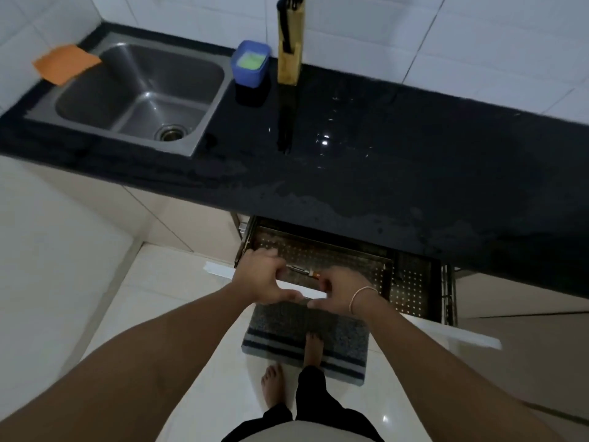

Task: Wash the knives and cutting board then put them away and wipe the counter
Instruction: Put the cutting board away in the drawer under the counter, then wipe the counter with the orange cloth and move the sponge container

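Putting-away step: left hand (258,277) and right hand (339,295), fingers curled, grip the open drawer (411,282) front; a small knife (302,271) lies just beyond them. Next: probably push shut, then wipe the wet surface (382,173).

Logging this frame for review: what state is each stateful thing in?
Drawer: pulled open.
Counter: wet, not yet wiped.
Sink: empty, no water.
Knife block: upright, knives in it.
Blue container: uncovered.
Left hand: on the drawer front.
Right hand: on the drawer front.
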Action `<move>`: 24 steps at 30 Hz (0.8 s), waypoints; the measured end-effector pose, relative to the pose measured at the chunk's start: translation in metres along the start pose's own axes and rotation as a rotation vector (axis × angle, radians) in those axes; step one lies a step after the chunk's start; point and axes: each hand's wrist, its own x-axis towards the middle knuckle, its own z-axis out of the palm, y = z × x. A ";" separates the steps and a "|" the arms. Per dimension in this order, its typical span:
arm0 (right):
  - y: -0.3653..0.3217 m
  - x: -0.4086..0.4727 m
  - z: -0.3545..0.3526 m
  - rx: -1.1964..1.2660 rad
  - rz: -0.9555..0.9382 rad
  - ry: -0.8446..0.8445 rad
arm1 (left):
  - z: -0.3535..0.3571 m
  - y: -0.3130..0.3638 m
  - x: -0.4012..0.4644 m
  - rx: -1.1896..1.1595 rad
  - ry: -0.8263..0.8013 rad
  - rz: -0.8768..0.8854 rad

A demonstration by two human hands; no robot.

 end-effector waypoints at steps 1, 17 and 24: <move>0.000 0.004 -0.003 -0.066 -0.004 0.084 | -0.001 0.002 0.002 0.025 0.063 -0.025; -0.069 0.080 -0.150 0.120 -0.205 0.363 | -0.123 -0.028 0.050 -0.066 0.325 -0.190; -0.129 0.135 -0.194 0.125 -0.443 0.317 | -0.184 -0.092 0.052 -0.101 0.400 -0.415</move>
